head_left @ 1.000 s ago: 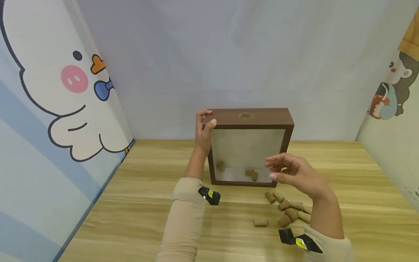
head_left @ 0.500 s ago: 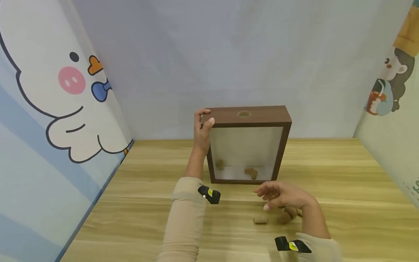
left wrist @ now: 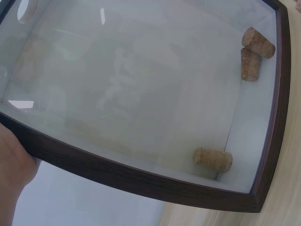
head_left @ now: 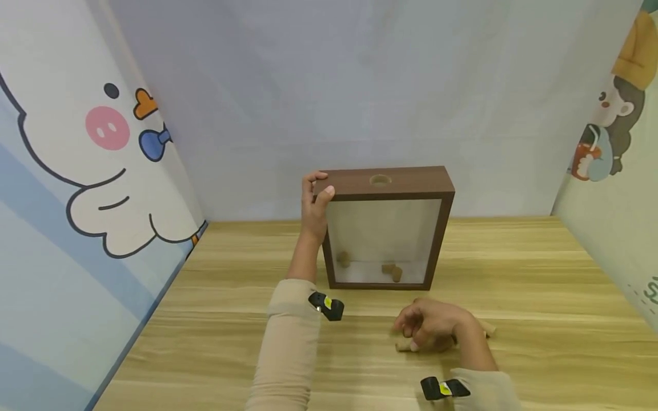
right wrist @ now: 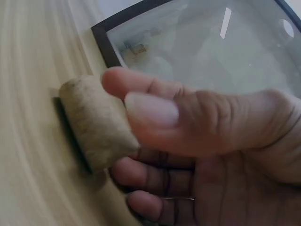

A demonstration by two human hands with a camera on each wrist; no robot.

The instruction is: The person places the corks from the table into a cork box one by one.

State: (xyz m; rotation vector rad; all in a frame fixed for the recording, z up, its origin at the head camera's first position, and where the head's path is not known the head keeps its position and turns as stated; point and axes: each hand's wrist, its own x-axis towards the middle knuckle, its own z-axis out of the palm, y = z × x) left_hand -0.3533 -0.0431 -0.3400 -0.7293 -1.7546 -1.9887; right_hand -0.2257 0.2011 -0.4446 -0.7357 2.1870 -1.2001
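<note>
My left hand (head_left: 313,220) grips the upper left corner of a brown wooden shadow box (head_left: 349,182), thumb at the front edge. The box stands upright with a clear front and a round hole (head_left: 381,180) in its top. Inside, one cork (left wrist: 213,160) lies apart, while another cork (left wrist: 258,42) rests against a third cork (left wrist: 250,65). On the table in front, my right hand (head_left: 434,321) reaches down to a loose cork (right wrist: 91,122), which lies on its side. The thumb and index fingertips are right at that cork, fingers loosely bent around it.
More corks (head_left: 487,327) lie by the right wrist, mostly hidden under the hand and forearm. The wood-grain table (head_left: 216,342) meets a pale curtain (head_left: 288,114) close behind the box. Printed cartoon panels (head_left: 61,217) stand at the sides.
My right hand has come down from beside the box's front to the loose cork on the table, covering most of the cork pile. The left hand keeps its grip on the box.
</note>
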